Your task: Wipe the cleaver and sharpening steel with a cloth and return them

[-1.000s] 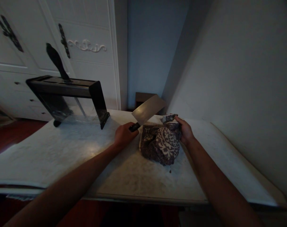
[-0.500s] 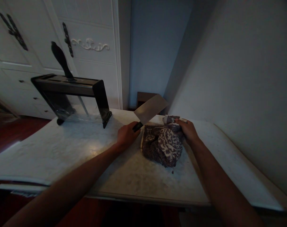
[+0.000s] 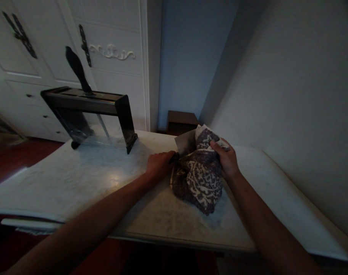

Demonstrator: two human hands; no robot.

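My left hand (image 3: 159, 166) is closed round the dark handle of a cleaver (image 3: 185, 143), whose wide steel blade stands up behind a patterned brown-and-white cloth (image 3: 199, 176). My right hand (image 3: 225, 158) grips the top of that cloth and presses it against the blade, hiding most of the steel. The cloth's lower part lies bunched on the white marbled tabletop (image 3: 105, 183).
A black knife block (image 3: 88, 114) with a clear front stands at the back left of the table, one dark knife handle (image 3: 76, 68) sticking up from it. White cabinet doors are behind it. A pale wall runs along the right. A small dark stand (image 3: 181, 121) sits beyond the table.
My right hand has lifted the cloth up over the cleaver blade, which was bare and tilted up before. My left hand has kept its hold on the handle.
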